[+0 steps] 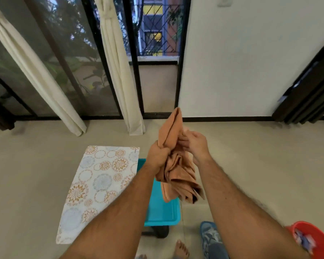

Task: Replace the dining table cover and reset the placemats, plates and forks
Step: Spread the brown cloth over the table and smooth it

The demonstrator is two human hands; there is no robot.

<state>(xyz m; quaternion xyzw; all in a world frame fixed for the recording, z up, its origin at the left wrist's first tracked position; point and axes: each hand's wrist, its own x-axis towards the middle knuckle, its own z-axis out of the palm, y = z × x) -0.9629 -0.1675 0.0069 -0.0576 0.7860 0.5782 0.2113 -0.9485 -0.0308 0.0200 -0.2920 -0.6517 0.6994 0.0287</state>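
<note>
I hold an orange cloth [173, 165] in the air in front of me, above the floor. It is bunched and wrinkled; one folded end stands up above my hands and the rest hangs down in loose folds. My left hand [158, 156] is closed as a fist around the middle of the cloth and grips it firmly. My right hand [195, 144] is just beside it, on the other side of the cloth, and its fingers pinch an edge of the fabric near the top.

Under the hanging part of the cloth there is a turquoise plastic tub [162, 210] on the floor; the cloth is over it and I cannot tell if it touches. Left of the tub a white cover with orange and blue round flower patterns [99, 186] lies flat on the floor, and one corner of it is over the rim of the tub.

At the bottom I see my bare foot [180, 249], a blue sandal [210, 238] beside it, and at the right edge a red bucket [315, 238]. Further away are glass doors with cream curtains [118, 71] and a white wall [241, 62].
</note>
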